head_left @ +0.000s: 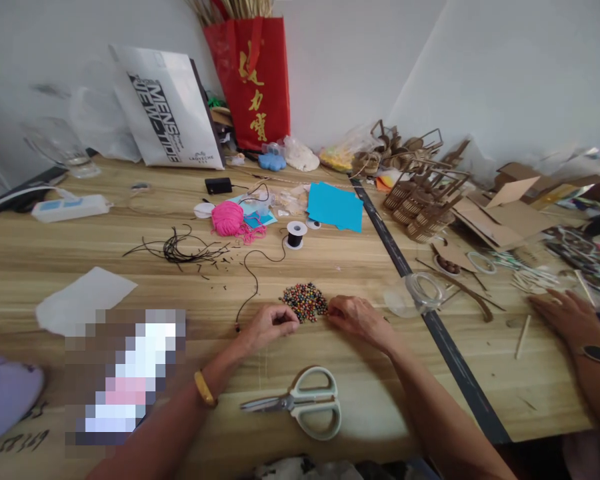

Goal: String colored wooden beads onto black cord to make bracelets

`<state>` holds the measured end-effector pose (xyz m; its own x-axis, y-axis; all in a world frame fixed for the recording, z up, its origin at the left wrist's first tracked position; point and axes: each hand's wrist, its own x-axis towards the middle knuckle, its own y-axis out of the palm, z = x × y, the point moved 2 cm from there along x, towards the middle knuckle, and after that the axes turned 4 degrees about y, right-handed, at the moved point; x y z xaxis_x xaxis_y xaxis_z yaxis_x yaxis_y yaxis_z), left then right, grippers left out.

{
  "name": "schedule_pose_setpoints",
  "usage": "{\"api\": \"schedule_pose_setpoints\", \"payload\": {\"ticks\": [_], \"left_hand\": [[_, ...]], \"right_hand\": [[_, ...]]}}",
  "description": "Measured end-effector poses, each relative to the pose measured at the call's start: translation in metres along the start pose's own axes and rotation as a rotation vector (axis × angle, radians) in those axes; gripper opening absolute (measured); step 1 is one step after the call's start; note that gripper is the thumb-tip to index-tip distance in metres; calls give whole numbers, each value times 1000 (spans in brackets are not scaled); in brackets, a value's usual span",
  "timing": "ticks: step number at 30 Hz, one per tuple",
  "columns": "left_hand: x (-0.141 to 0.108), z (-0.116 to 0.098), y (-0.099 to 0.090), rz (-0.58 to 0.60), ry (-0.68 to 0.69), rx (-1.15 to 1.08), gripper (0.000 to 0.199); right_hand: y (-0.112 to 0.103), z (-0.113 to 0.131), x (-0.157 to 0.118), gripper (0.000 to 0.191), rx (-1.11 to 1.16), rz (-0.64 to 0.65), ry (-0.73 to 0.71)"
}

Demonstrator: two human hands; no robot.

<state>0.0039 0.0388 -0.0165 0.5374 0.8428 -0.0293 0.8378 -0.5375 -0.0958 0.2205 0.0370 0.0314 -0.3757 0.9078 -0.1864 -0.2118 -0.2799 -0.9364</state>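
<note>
A small pile of multicoloured beads (305,302) lies on the table between my two hands. My left hand (270,325) rests at the pile's left side, its fingers curled toward the thumb. On the opposite side, my right hand (354,316) touches the pile's edge with bent, closed fingers. Whatever either hand pinches is hidden or too small to see. Black cord (254,267) winds from a white-rimmed spool (295,235) behind the beads down to beside my left wrist, where a dark bead-like bit shows. Scissors with pale handles (316,403) lie closed in front of me.
Cut black cords (180,250), pink yarn (227,219) and blue sheets (335,205) lie farther back. At right are a tape roll (424,292), small woven baskets (425,207) and another person's hand (563,319). A blurred-out phone-like object (130,380) is at left.
</note>
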Motion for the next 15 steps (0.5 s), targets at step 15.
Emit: {"api": "schedule_pose_setpoints", "payload": {"ticks": [15], "left_hand": [[1, 5, 0, 11, -1, 11, 19]], "right_hand": [[5, 9, 1, 8, 95, -132, -142]]}}
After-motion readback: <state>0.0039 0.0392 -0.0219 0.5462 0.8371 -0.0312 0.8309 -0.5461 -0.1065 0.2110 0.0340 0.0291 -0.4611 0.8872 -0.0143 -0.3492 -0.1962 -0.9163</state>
